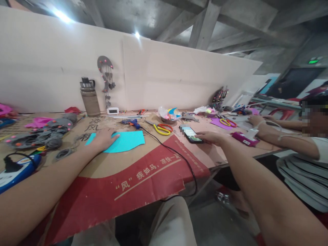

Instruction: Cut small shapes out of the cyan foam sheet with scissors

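My left hand (104, 139) lies on a turquoise sheet (129, 141) of felt or paper, its fingers stretched out and the thumb reaching across the sheet. At the table's right side, my right hand (211, 137) grips the near end of a phone (190, 134) with its screen lit. The fingers beneath the phone are partly hidden. A blue glue gun (134, 123) rests just beyond the turquoise sheet, its black cord curving down over the table edge. Yellow-and-red scissors (162, 128) lie between the glue gun and the phone.
A water bottle (89, 99) and white digital clock (113, 110) stand near the wall. Grey felt pieces (43, 131) and a blue power strip (19, 171) occupy the left. Another person's arm (284, 135) rests at right, near a magenta tissue pack (244, 139).
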Tool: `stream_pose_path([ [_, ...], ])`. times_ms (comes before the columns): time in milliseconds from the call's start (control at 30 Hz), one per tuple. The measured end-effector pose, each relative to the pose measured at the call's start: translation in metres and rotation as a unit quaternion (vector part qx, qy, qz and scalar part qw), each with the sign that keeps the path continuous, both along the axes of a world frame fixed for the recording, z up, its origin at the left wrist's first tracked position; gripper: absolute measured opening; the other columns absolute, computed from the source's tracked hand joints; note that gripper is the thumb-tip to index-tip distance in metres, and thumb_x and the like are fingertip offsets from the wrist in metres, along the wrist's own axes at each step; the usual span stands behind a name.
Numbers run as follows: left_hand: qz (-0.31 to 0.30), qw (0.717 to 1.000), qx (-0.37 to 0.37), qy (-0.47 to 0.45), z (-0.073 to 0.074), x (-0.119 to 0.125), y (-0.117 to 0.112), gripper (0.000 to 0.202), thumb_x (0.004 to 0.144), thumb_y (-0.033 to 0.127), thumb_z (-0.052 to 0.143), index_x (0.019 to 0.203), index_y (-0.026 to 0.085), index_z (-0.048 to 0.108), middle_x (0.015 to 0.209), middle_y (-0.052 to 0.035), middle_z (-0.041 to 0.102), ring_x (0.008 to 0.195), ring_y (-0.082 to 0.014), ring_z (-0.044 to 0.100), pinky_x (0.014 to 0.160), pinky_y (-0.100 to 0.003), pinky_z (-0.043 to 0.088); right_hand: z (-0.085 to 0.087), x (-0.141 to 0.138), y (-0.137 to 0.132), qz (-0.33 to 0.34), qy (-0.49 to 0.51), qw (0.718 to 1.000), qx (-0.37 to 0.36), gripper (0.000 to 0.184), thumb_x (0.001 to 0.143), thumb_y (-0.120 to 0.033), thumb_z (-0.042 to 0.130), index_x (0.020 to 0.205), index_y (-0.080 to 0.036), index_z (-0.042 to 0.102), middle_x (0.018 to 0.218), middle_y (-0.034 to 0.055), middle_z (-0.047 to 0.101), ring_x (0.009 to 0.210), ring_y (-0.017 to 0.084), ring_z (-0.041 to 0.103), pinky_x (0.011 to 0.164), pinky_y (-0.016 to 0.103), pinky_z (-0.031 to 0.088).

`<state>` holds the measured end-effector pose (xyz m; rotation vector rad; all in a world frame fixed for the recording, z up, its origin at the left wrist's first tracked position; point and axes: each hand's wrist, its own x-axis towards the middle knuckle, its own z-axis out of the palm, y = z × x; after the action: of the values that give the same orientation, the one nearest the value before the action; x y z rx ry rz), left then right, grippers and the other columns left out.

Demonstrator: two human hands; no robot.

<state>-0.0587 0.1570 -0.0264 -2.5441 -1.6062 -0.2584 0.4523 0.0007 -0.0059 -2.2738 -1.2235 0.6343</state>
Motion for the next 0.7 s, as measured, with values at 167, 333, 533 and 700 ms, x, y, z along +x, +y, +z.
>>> stream_pose_path([
  [167, -0.009, 1.000, 0.002, -0.005, -0.002, -0.003, 0.001, 0.055, 0.097, 0.049, 0.037, 0.131, 0.017, 0.067, 0.141, -0.0134, 0.065, 0.133, -0.0316, 0.056, 0.113, -0.045, 0.041, 0.003, 0.005, 0.004, 0.002, 0.046, 0.998, -0.033, 0.056, 0.081, -0.042, 0.078, 0.127, -0.011, 0.072, 0.098, 0.0132, 0.074, 0.078, 0.020, 0.066, 0.071, 0.029, 0.052],
  [333, -0.016, 1.000, 0.004, -0.019, -0.005, -0.006, 0.004, 0.057, 0.096, 0.051, 0.037, 0.129, 0.016, 0.068, 0.140, -0.0152, 0.066, 0.133, -0.0326, 0.057, 0.114, -0.048, 0.040, 0.004, 0.010, 0.012, 0.025, 0.008, 0.998, -0.057, 0.066, 0.077, -0.052, 0.081, 0.127, -0.009, 0.070, 0.085, 0.0115, 0.071, 0.070, 0.019, 0.064, 0.063, 0.028, 0.050],
  [533, -0.031, 0.999, 0.003, -0.016, -0.006, -0.007, 0.005, 0.061, 0.096, 0.053, 0.035, 0.132, 0.014, 0.066, 0.142, -0.0162, 0.065, 0.133, -0.0353, 0.057, 0.114, -0.051, 0.040, 0.003, 0.017, 0.022, 0.068, -0.017, 0.992, -0.103, 0.062, 0.076, -0.064, 0.079, 0.111, -0.014, 0.073, 0.065, 0.0038, 0.061, 0.055, 0.015, 0.055, 0.048, 0.024, 0.041],
  [700, -0.038, 0.999, 0.015, -0.016, -0.007, -0.007, 0.006, 0.061, 0.095, 0.052, 0.035, 0.128, 0.013, 0.068, 0.137, -0.0178, 0.068, 0.131, -0.0351, 0.059, 0.114, -0.050, 0.040, -0.003, 0.016, 0.037, 0.020, -0.130, 0.985, -0.108, 0.054, 0.091, -0.063, 0.064, 0.103, -0.011, 0.074, 0.063, 0.0068, 0.062, 0.055, 0.018, 0.059, 0.054, 0.029, 0.045],
])
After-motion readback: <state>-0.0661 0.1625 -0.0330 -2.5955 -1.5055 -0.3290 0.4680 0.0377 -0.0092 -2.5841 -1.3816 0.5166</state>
